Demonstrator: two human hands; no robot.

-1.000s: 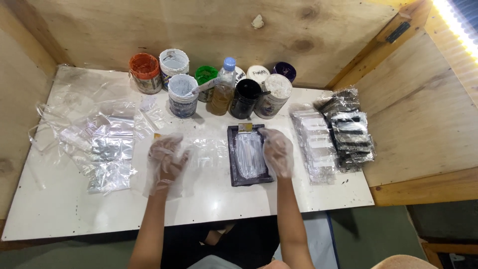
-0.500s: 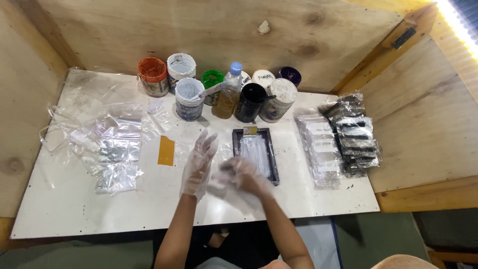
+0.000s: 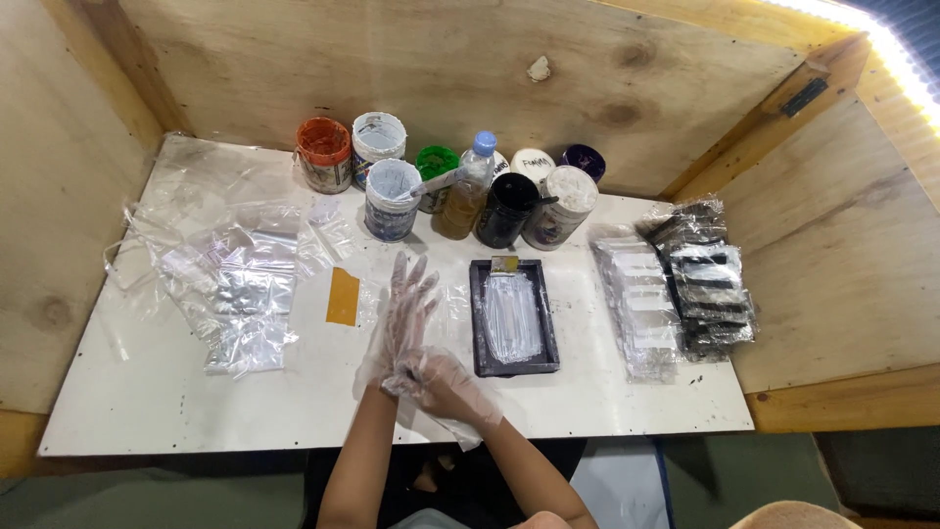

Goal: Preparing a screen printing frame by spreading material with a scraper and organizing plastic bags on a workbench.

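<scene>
Clear plastic glove (image 3: 406,309) covers left hand (image 3: 403,323), fingers spread flat over the white table (image 3: 147,392). Right hand (image 3: 446,384), also gloved, grips its cuff at the wrist. Dark tray (image 3: 514,315) just right; orange card (image 3: 343,296) left.

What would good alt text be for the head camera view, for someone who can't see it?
Seen from above, a person's left hand in a clear plastic glove lies flat on a white table while the gloved right hand grips its wrist. Beside them sits a dark tray, with paint pots behind and plastic bags to the left.
</scene>
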